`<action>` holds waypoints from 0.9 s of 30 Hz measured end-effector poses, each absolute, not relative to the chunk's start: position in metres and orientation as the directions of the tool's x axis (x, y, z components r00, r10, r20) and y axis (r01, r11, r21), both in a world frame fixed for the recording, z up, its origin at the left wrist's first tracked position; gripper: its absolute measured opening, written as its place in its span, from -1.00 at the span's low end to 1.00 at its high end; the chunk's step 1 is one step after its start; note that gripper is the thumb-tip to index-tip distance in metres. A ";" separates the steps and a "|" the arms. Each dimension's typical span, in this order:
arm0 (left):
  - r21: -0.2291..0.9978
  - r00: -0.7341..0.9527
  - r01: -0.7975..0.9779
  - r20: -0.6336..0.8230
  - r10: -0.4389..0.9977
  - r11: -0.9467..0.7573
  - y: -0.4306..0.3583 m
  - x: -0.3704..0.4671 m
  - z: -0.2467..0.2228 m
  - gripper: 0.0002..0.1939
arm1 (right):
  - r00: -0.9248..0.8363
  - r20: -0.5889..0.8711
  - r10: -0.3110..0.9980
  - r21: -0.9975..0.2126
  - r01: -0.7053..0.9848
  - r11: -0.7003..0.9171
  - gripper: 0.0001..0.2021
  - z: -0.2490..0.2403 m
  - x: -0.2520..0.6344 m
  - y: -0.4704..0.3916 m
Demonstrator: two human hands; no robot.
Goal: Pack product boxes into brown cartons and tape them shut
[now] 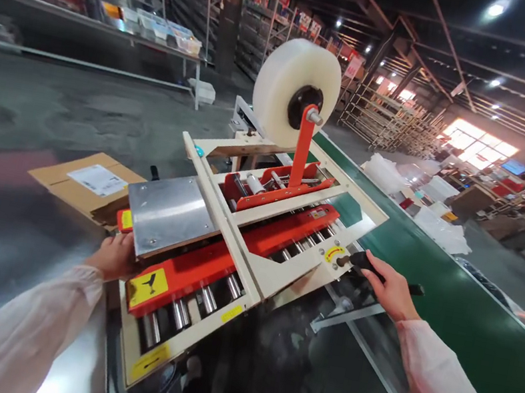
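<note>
1. The right hand (391, 290) has its grip wrapped around a black handle (363, 262) at the side of the carton-sealing machine (255, 236).
2. The left hand (116, 257) rests on the machine's opposite edge, under a steel plate (166, 210); whether that grip is spread or curled, I cannot tell.
3. A tape roll (287, 85) stands on top; a cardboard box (86, 186) lies just beside the machine, and a green conveyor belt (451, 304) runs to the right.

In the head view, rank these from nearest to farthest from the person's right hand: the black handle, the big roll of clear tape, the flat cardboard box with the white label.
1. Black handle, on the machine's right side, under the right hand's fingers.
2. Big roll of clear tape, up on the orange post, mid-frame.
3. Flat cardboard box with white label, far left, beyond the left hand.
</note>
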State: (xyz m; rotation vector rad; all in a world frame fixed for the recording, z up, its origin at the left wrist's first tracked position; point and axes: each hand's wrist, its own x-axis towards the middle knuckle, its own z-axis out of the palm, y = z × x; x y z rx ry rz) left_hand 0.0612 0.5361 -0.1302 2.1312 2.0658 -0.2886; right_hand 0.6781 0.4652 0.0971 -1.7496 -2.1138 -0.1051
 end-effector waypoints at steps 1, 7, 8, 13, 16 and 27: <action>-0.033 0.033 0.999 -0.249 0.968 -0.043 0.536 0.061 -0.130 -0.45 | -0.158 0.323 0.933 -0.184 0.956 0.226 -0.51 0.099 0.677 0.468; -0.038 0.041 0.998 -0.261 0.964 -0.052 0.535 0.058 -0.134 -0.35 | -0.308 0.156 0.939 -0.132 0.935 0.328 -0.53 0.120 0.680 0.491; -0.029 0.043 0.998 -0.258 0.965 -0.053 0.535 0.058 -0.133 -0.36 | -0.324 0.137 0.936 -0.119 0.933 0.341 -0.54 0.122 0.680 0.493; 0.034 0.043 0.999 -0.272 0.961 -0.035 0.535 0.060 -0.128 -0.29 | -0.298 0.052 0.953 0.028 0.955 0.297 -0.51 0.111 0.664 0.491; 0.098 0.041 0.995 -0.246 0.968 -0.018 0.535 0.059 -0.128 -0.27 | -0.242 -0.002 0.970 0.098 0.966 0.241 -0.51 0.108 0.649 0.485; 0.211 0.082 0.977 -0.175 0.981 -0.044 0.540 0.054 -0.135 -0.11 | 0.203 0.306 0.930 -0.651 0.757 0.049 -0.38 0.172 0.672 0.472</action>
